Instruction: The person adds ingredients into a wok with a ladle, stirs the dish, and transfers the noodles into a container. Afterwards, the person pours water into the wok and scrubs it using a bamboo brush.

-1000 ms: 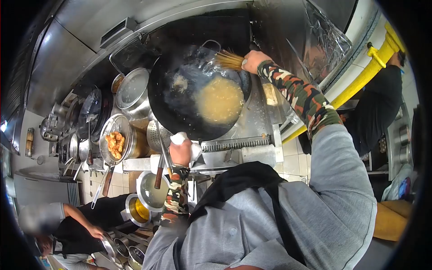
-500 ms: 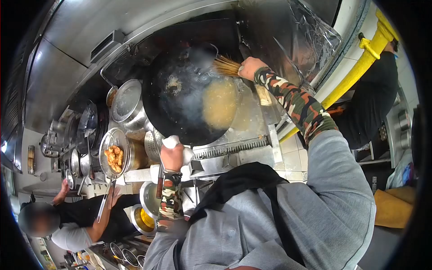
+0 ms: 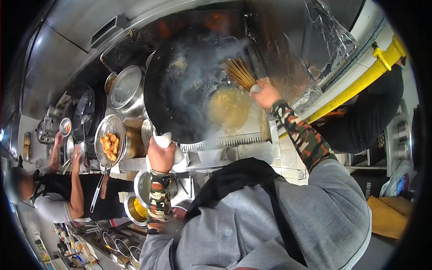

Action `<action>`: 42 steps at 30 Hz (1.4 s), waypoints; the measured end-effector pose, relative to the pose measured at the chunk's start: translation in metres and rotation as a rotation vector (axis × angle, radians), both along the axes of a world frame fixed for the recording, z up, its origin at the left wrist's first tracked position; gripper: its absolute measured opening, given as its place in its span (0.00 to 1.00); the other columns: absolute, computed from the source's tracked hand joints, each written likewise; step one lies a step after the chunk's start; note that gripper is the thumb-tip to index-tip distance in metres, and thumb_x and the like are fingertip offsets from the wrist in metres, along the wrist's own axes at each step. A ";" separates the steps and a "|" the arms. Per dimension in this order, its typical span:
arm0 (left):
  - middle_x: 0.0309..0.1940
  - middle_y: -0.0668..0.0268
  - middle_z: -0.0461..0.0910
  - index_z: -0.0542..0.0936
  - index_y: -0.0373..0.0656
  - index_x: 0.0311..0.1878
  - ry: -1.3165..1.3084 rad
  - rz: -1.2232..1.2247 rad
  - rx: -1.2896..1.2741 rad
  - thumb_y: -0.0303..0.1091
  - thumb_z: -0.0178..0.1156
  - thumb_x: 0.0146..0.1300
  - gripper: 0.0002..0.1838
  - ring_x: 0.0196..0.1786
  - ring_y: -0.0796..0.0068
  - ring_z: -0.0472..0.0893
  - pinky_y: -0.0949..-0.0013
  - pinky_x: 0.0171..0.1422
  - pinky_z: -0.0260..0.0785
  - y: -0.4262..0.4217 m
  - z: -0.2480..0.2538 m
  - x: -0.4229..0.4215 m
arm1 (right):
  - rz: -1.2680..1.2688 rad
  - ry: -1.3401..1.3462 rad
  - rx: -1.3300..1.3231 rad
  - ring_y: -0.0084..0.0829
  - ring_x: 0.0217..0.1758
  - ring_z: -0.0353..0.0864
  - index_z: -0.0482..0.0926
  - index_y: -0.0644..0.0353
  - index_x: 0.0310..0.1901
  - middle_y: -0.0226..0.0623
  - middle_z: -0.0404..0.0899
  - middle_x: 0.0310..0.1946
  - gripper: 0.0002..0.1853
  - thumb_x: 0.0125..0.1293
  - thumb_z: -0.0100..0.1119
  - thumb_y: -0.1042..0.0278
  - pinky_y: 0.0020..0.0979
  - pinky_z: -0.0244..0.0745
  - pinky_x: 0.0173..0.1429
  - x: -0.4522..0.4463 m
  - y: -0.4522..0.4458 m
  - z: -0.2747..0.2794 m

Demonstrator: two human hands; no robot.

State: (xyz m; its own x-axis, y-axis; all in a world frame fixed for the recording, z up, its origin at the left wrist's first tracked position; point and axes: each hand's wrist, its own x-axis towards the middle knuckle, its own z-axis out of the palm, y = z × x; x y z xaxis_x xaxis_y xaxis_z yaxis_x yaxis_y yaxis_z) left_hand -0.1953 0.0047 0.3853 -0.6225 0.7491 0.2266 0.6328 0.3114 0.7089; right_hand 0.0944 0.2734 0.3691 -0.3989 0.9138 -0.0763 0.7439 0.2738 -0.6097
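A large black wok (image 3: pixel 164 110) sits on the range in front of me, with steam rising from it. Cloudy yellowish liquid (image 3: pixel 228 108) pools in its right part. My right hand (image 3: pixel 266 93) is closed round the bound end of a bamboo wok brush (image 3: pixel 238 72), its bristles over the right side of the wok. Down at the wok's near left edge, my left hand (image 3: pixel 161 156) grips a folded white cloth (image 3: pixel 179 159). Whether the wok's rim or handle is inside the cloth is hidden.
To the left, a wire strainer (image 3: pixel 98 146) holding fried pieces (image 3: pixel 109 146) rests over a metal pot, beside a lidded pot (image 3: pixel 126 87). A co-worker (image 3: pixel 74 193) stands at the left with a ladle (image 3: pixel 65 127). A yellow pipe (image 3: pixel 351 94) runs along the right.
My right hand and the brush have moved right and down. My left hand with the cloth has shifted slightly left. Steam has spread, and the co-worker's hands have risen.
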 end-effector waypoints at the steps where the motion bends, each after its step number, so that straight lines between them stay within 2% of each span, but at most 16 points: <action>1: 0.33 0.47 0.81 0.75 0.34 0.41 -0.005 -0.010 0.020 0.32 0.63 0.46 0.18 0.41 0.45 0.81 0.56 0.46 0.72 -0.004 0.001 0.003 | -0.039 0.036 0.018 0.51 0.58 0.74 0.69 0.65 0.61 0.59 0.75 0.53 0.32 0.57 0.59 0.55 0.37 0.68 0.63 0.003 -0.006 -0.018; 4: 0.36 0.47 0.80 0.75 0.35 0.44 0.086 -0.101 0.060 0.29 0.64 0.46 0.19 0.41 0.44 0.79 0.55 0.45 0.71 -0.019 0.009 0.016 | -0.086 0.090 -0.003 0.49 0.63 0.71 0.64 0.65 0.66 0.57 0.71 0.59 0.37 0.58 0.61 0.55 0.35 0.66 0.66 0.016 -0.021 -0.046; 8: 0.38 0.55 0.80 0.75 0.35 0.50 0.118 -0.059 0.060 0.24 0.60 0.49 0.21 0.43 0.60 0.81 0.63 0.50 0.71 -0.032 -0.013 0.013 | -0.079 0.191 -0.045 0.50 0.61 0.73 0.65 0.66 0.65 0.59 0.72 0.58 0.36 0.58 0.61 0.55 0.34 0.66 0.65 0.029 -0.033 -0.052; 16: 0.36 0.55 0.83 0.80 0.34 0.43 -0.488 -0.011 -0.077 0.34 0.58 0.51 0.17 0.41 0.62 0.82 0.65 0.48 0.71 -0.017 -0.056 -0.075 | 0.002 0.277 0.056 0.55 0.61 0.71 0.57 0.66 0.67 0.63 0.71 0.56 0.37 0.59 0.59 0.63 0.40 0.67 0.63 0.056 -0.098 -0.084; 18: 0.35 0.53 0.83 0.81 0.44 0.45 -0.088 -0.061 -0.276 0.32 0.54 0.56 0.14 0.39 0.56 0.83 0.60 0.45 0.74 -0.014 -0.089 -0.069 | 0.013 0.270 0.104 0.56 0.58 0.72 0.58 0.65 0.67 0.61 0.71 0.55 0.37 0.58 0.61 0.65 0.43 0.68 0.61 0.067 -0.122 -0.112; 20: 0.36 0.52 0.83 0.81 0.50 0.47 0.273 -0.129 -0.496 0.33 0.51 0.61 0.14 0.39 0.52 0.83 0.55 0.44 0.75 -0.007 -0.115 -0.051 | 0.002 -0.105 0.131 0.55 0.54 0.73 0.60 0.63 0.66 0.57 0.71 0.54 0.37 0.57 0.63 0.63 0.45 0.69 0.57 0.064 -0.131 -0.129; 22: 0.34 0.49 0.82 0.80 0.50 0.48 0.183 -0.142 -0.549 0.36 0.51 0.61 0.14 0.39 0.50 0.83 0.54 0.44 0.75 0.021 -0.123 -0.024 | 0.233 -0.134 0.518 0.52 0.51 0.73 0.63 0.62 0.64 0.53 0.69 0.52 0.34 0.57 0.63 0.62 0.44 0.69 0.55 0.030 -0.140 -0.098; 25: 0.33 0.48 0.82 0.81 0.46 0.39 -0.221 0.045 -0.246 0.38 0.52 0.60 0.11 0.38 0.48 0.82 0.53 0.43 0.73 0.056 -0.116 0.018 | 0.516 0.187 -0.348 0.39 0.44 0.81 0.78 0.61 0.49 0.44 0.81 0.41 0.16 0.62 0.59 0.63 0.36 0.74 0.50 -0.025 -0.162 -0.088; 28: 0.31 0.46 0.81 0.81 0.35 0.30 -0.229 0.034 -0.132 0.44 0.54 0.57 0.18 0.40 0.42 0.79 0.53 0.47 0.69 0.090 -0.163 0.015 | 1.072 0.152 -0.557 0.34 0.40 0.83 0.80 0.63 0.47 0.43 0.83 0.34 0.13 0.64 0.59 0.67 0.33 0.76 0.48 -0.096 -0.191 -0.131; 29: 0.31 0.43 0.80 0.80 0.34 0.30 -0.450 0.126 -0.069 0.46 0.54 0.57 0.20 0.41 0.39 0.78 0.51 0.48 0.67 0.096 -0.155 0.017 | 1.121 0.085 -0.577 0.32 0.40 0.82 0.80 0.64 0.44 0.44 0.82 0.39 0.12 0.65 0.58 0.64 0.31 0.76 0.44 -0.123 -0.207 -0.102; 30: 0.32 0.43 0.80 0.81 0.36 0.31 -0.654 0.243 -0.026 0.47 0.53 0.57 0.20 0.41 0.40 0.78 0.52 0.48 0.68 0.107 -0.170 0.016 | 1.117 0.092 -0.570 0.32 0.39 0.81 0.80 0.64 0.43 0.44 0.82 0.38 0.12 0.65 0.58 0.63 0.31 0.76 0.43 -0.144 -0.217 -0.085; 33: 0.32 0.48 0.82 0.82 0.37 0.33 -0.674 0.071 -0.030 0.51 0.54 0.57 0.23 0.39 0.50 0.80 0.57 0.45 0.70 0.109 -0.177 0.010 | 0.931 0.211 -0.591 0.31 0.36 0.80 0.80 0.63 0.42 0.42 0.81 0.34 0.12 0.65 0.58 0.62 0.31 0.74 0.39 -0.190 -0.229 -0.067; 36: 0.31 0.55 0.83 0.83 0.37 0.35 -1.000 -0.265 -0.196 0.56 0.57 0.58 0.26 0.35 0.63 0.82 0.63 0.40 0.73 0.098 -0.163 -0.015 | 0.694 0.330 -0.649 0.31 0.32 0.79 0.79 0.63 0.40 0.41 0.80 0.31 0.12 0.66 0.57 0.60 0.31 0.73 0.35 -0.216 -0.231 -0.077; 39: 0.31 0.61 0.83 0.82 0.36 0.38 -1.099 -0.415 -0.405 0.59 0.62 0.55 0.30 0.32 0.72 0.82 0.68 0.36 0.73 0.060 -0.108 -0.044 | 0.533 0.408 -0.690 0.30 0.29 0.78 0.79 0.62 0.38 0.39 0.79 0.28 0.13 0.66 0.57 0.59 0.30 0.72 0.31 -0.240 -0.233 -0.087; 40: 0.32 0.63 0.83 0.82 0.35 0.41 -0.900 -0.195 -0.451 0.58 0.64 0.53 0.30 0.32 0.72 0.81 0.69 0.34 0.71 0.024 -0.044 -0.035 | 0.491 0.426 -0.695 0.30 0.28 0.78 0.79 0.62 0.38 0.39 0.78 0.27 0.13 0.66 0.57 0.59 0.30 0.71 0.29 -0.247 -0.235 -0.090; 42: 0.36 0.64 0.82 0.80 0.37 0.48 -0.996 -0.261 -0.153 0.51 0.66 0.53 0.27 0.35 0.73 0.79 0.70 0.39 0.70 -0.018 -0.030 -0.052 | 0.426 0.461 -0.700 0.30 0.26 0.77 0.78 0.62 0.37 0.38 0.78 0.25 0.14 0.66 0.57 0.58 0.30 0.70 0.27 -0.264 -0.236 -0.092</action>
State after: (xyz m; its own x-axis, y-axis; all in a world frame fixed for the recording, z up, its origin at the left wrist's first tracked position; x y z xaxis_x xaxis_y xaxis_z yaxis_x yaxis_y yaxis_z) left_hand -0.2477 -0.0136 0.3558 -0.2900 0.8649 -0.4097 -0.1572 0.3792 0.9118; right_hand -0.1699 0.0379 0.2772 -0.8171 0.4898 -0.3042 0.3095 -0.0725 -0.9481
